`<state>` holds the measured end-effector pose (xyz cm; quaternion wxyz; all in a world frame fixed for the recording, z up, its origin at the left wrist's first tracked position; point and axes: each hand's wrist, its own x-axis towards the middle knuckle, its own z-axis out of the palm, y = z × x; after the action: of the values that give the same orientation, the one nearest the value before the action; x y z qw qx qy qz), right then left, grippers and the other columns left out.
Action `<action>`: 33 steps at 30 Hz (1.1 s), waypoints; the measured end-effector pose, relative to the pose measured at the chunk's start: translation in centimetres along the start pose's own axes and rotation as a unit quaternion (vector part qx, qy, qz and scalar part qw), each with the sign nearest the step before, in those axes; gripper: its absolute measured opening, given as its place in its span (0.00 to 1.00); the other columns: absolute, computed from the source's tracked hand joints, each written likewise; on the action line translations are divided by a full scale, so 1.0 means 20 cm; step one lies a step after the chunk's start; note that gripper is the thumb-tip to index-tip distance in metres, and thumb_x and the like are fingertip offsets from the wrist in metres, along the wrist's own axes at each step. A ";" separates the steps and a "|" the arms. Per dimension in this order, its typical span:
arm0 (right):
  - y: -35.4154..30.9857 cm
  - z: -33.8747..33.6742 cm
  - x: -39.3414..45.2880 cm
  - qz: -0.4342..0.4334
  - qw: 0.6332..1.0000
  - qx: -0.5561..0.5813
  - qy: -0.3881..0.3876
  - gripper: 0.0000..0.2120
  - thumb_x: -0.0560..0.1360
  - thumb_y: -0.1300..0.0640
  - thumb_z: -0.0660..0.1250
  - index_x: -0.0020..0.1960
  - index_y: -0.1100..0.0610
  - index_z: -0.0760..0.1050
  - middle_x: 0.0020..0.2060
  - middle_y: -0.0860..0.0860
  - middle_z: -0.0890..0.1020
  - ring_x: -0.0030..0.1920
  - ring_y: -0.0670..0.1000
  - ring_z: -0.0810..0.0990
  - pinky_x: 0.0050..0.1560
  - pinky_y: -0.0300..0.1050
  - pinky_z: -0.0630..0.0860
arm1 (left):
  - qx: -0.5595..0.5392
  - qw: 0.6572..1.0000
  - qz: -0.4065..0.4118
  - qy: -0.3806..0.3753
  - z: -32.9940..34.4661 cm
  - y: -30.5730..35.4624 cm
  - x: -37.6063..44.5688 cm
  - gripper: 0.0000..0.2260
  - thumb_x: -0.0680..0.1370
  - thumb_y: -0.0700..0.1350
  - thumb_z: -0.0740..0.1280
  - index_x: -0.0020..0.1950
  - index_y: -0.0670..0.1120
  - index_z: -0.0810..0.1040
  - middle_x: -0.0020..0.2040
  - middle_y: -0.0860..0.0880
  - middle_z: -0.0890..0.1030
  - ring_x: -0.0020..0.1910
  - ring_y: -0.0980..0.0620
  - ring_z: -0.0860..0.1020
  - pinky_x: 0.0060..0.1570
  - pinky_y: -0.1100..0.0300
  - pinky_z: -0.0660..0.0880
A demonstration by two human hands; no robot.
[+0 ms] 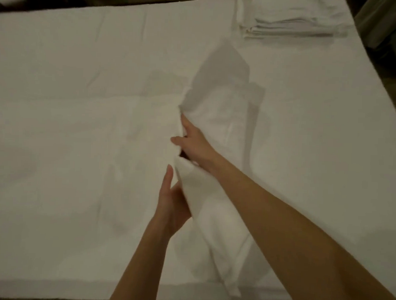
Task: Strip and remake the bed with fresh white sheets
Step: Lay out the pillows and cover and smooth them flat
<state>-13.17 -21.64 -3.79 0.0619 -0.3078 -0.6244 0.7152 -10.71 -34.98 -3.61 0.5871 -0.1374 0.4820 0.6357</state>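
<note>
Bed [60, 66], wide, covered edge to edge by a flat white sheet [70, 127] with faint fold creases running across and lengthwise. Near the far right corner, a stack of folded white linens [293, 20], squared edges facing the near side. Toward the middle and near edge, a white pillow [214, 229] lying lengthwise on the sheet, its far end wrapped in a loose white pillowcase [224, 88] lifted off the surface.

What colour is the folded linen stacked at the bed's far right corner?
Plain white, no pattern visible; the folded linen stack shows in the head view, the only one.
</note>
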 end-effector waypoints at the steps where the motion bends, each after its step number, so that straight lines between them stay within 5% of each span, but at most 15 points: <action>1: 0.01 0.14 0.05 0.003 1.000 -0.009 -0.008 0.40 0.68 0.65 0.64 0.78 0.50 0.56 0.71 0.51 0.71 0.67 0.53 0.72 0.70 0.52 0.68 | -0.022 1.000 0.004 -0.002 -0.10 0.07 -0.02 0.36 0.70 0.70 0.57 0.67 0.46 0.76 0.63 0.42 0.79 0.64 0.41 0.76 0.67 0.42 0.67; 6: 0.17 0.61 0.25 0.127 0.968 -0.204 -0.074 0.32 0.79 0.56 0.60 0.78 0.48 0.49 0.63 0.58 0.77 0.55 0.58 0.79 0.52 0.48 0.76 | 0.010 0.993 -0.043 0.108 -0.64 0.27 0.02 0.35 0.69 0.72 0.58 0.67 0.50 0.74 0.63 0.44 0.79 0.62 0.40 0.76 0.60 0.35 0.69; 10: 0.41 0.62 0.13 0.237 0.880 -0.391 -0.130 0.30 0.77 0.39 0.59 0.72 0.57 0.66 0.68 0.57 0.73 0.65 0.57 0.73 0.65 0.51 0.68 | 0.028 0.984 -0.109 0.141 -0.90 0.29 0.04 0.33 0.72 0.71 0.58 0.65 0.47 0.74 0.59 0.45 0.80 0.58 0.43 0.77 0.59 0.35 0.70; 13: 0.44 0.56 -0.02 0.296 0.860 -0.389 -0.146 0.33 0.73 0.37 0.66 0.70 0.56 0.69 0.65 0.55 0.75 0.59 0.55 0.75 0.61 0.49 0.70 | 0.091 0.977 -0.133 0.138 -0.94 0.33 0.09 0.30 0.73 0.70 0.57 0.63 0.48 0.74 0.57 0.46 0.80 0.56 0.44 0.78 0.62 0.36 0.68; 17: 0.38 0.51 -0.14 0.346 0.821 -0.398 -0.220 0.21 0.74 0.51 0.70 0.62 0.58 0.70 0.50 0.54 0.75 0.36 0.50 0.72 0.34 0.41 0.69 | 0.165 0.966 -0.149 0.132 -0.90 0.42 0.14 0.25 0.74 0.67 0.61 0.57 0.48 0.75 0.49 0.46 0.80 0.47 0.45 0.78 0.59 0.40 0.72; 21: 0.39 0.69 -0.19 0.368 0.832 -0.318 -0.268 0.27 0.73 0.52 0.70 0.68 0.60 0.66 0.56 0.57 0.76 0.50 0.57 0.81 0.37 0.44 0.78 | 0.319 0.928 -0.156 0.117 -0.88 0.44 0.14 0.19 0.73 0.55 0.69 0.56 0.44 0.76 0.46 0.44 0.79 0.43 0.45 0.78 0.44 0.50 0.78; 26: 0.53 0.95 -0.33 0.470 0.776 -0.215 -0.360 0.26 0.74 0.49 0.70 0.67 0.61 0.68 0.49 0.59 0.79 0.38 0.58 0.83 0.34 0.47 0.81 | 0.518 0.826 -0.149 0.165 -1.05 0.35 0.06 0.15 0.72 0.34 0.69 0.58 0.36 0.73 0.53 0.38 0.78 0.49 0.41 0.78 0.44 0.50 0.78; 30: 0.59 0.93 -0.36 0.412 0.813 -0.254 -0.324 0.18 0.78 0.51 0.65 0.63 0.62 0.74 0.51 0.57 0.82 0.42 0.52 0.81 0.41 0.45 0.78 | 0.491 0.839 -0.214 0.095 -1.18 0.34 0.01 0.14 0.71 0.30 0.69 0.56 0.36 0.77 0.56 0.37 0.81 0.51 0.42 0.80 0.49 0.53 0.79; 33: 0.55 0.75 -0.22 0.333 0.885 -0.259 -0.197 0.13 0.78 0.55 0.64 0.57 0.62 0.77 0.51 0.60 0.84 0.39 0.51 0.80 0.37 0.40 0.75 | 0.442 0.879 -0.152 0.094 -1.16 0.41 0.09 0.13 0.72 0.39 0.73 0.55 0.41 0.79 0.51 0.42 0.83 0.49 0.45 0.81 0.44 0.56 0.79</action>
<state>-14.16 -38.92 -11.93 -0.3861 -0.3558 -0.6473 0.5526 -27.50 -50.64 -12.83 0.6282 0.0057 0.7388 0.2440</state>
